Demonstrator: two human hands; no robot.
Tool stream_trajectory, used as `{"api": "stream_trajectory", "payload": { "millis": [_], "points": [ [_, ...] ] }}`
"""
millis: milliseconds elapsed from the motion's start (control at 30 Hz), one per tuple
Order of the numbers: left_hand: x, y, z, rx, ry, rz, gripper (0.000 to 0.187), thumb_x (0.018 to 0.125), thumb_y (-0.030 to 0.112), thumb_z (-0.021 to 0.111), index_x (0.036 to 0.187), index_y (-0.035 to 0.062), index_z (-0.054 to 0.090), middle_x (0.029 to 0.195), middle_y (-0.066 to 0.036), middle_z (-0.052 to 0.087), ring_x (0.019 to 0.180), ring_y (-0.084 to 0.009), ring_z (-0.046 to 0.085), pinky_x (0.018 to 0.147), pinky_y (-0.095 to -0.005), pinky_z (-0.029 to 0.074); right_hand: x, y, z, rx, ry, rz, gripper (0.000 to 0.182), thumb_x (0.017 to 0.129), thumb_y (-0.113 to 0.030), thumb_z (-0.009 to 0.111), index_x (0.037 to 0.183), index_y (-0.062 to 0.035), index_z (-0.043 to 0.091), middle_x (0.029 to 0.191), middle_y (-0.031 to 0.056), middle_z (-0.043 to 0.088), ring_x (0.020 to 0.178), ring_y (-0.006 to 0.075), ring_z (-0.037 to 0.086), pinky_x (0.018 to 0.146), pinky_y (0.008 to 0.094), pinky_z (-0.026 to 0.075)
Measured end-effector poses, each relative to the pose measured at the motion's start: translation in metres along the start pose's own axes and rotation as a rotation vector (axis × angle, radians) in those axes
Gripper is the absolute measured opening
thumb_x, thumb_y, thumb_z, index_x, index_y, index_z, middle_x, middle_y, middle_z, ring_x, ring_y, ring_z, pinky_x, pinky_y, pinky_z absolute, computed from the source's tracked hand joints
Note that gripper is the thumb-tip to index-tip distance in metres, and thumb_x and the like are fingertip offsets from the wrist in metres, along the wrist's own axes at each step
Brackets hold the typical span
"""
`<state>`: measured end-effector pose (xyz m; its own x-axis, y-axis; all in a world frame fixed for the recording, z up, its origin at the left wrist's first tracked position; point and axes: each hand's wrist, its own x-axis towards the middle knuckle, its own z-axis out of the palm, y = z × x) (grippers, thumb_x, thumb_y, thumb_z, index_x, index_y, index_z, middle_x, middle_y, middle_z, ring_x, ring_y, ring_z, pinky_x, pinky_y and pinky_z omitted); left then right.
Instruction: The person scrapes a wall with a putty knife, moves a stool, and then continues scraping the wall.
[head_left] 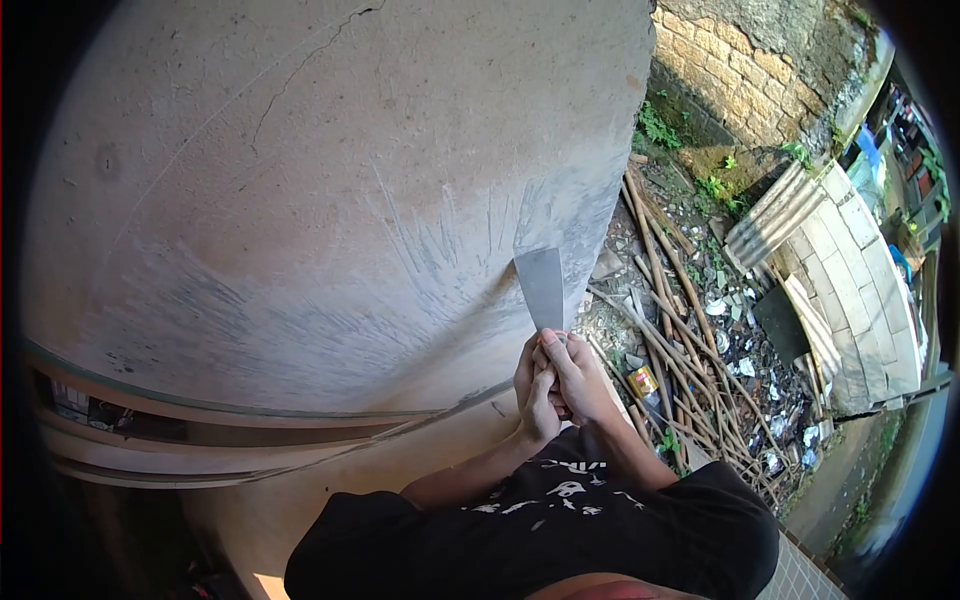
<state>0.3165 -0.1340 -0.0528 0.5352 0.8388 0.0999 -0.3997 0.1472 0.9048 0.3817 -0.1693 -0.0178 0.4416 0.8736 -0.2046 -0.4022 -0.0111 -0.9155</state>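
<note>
Both my hands are wrapped round the handle of a scraper, its wide flat metal blade pointing away from me. My left hand closes on the handle from the left. Pressed against it, my right hand grips from the right, thumb lying along the top near the blade. The handle is mostly hidden under my fingers. At its far end the blade edge meets the wall in this view, close to the wall's right edge. Grey scrape marks fan out over the lower part of this surface, and a thin crack runs near its top.
A ledge with a dark slot runs below the wall on the left. Bamboo poles and litter lie on the ground to the right, with a yellow can among them. Beyond stand a block wall and a corrugated sheet.
</note>
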Motion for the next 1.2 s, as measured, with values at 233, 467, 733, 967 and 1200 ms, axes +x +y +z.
{"api": "stream_trajectory", "payload": {
  "millis": [233,467,733,967,1200],
  "points": [
    [-0.003,-0.014,-0.004,-0.02,-0.147,0.028,0.039,0.082,0.016,0.038,0.116,-0.0032,0.047,0.102,-0.011,0.053,0.094,-0.0173,0.052,0.082,-0.0282,0.044,0.003,0.006,-0.017,-0.131,0.015,-0.073,0.045,0.099,-0.033,0.046,0.063,-0.0059,0.046,0.054,-0.003,0.041,0.044,0.0037,0.034,0.039,0.0216,0.029],
    [0.004,-0.012,-0.009,0.104,-0.027,0.032,0.038,0.084,0.021,0.035,0.113,-0.0023,0.047,0.101,-0.012,0.053,0.09,-0.0171,0.054,0.079,-0.0281,0.045,0.017,0.032,-0.015,-0.068,-0.045,-0.119,0.046,0.099,-0.032,0.047,0.062,-0.0035,0.049,0.05,-0.0019,0.042,0.041,0.0039,0.036,0.036,0.0227,0.029],
    [0.006,-0.007,-0.021,0.039,-0.094,-0.051,0.038,0.084,0.015,0.038,0.117,-0.0041,0.046,0.103,-0.013,0.054,0.095,-0.0177,0.053,0.084,-0.0282,0.044,0.016,0.007,0.003,0.04,0.046,0.081,0.041,0.099,-0.033,0.046,0.068,-0.0056,0.048,0.056,-0.0038,0.041,0.047,0.0033,0.035,0.041,0.0217,0.03],
    [-0.006,-0.009,-0.011,-0.088,-0.093,-0.073,0.041,0.084,0.015,0.039,0.12,-0.0038,0.044,0.104,-0.012,0.052,0.095,-0.0157,0.052,0.081,-0.0261,0.044,-0.002,-0.01,-0.002,-0.121,-0.027,0.051,0.047,0.101,-0.036,0.041,0.063,-0.0087,0.043,0.054,-0.0043,0.04,0.045,0.0025,0.033,0.039,0.02,0.028],
    [0.005,0.015,-0.004,0.049,-0.099,-0.017,0.039,0.084,0.017,0.04,0.117,-0.0027,0.044,0.099,-0.009,0.051,0.087,-0.0124,0.051,0.073,-0.0228,0.045,0.004,-0.015,0.005,-0.091,0.009,0.001,0.05,0.1,-0.038,0.042,0.059,-0.0093,0.042,0.054,-0.0044,0.039,0.044,0.0025,0.032,0.037,0.0196,0.027]
  ]
}}
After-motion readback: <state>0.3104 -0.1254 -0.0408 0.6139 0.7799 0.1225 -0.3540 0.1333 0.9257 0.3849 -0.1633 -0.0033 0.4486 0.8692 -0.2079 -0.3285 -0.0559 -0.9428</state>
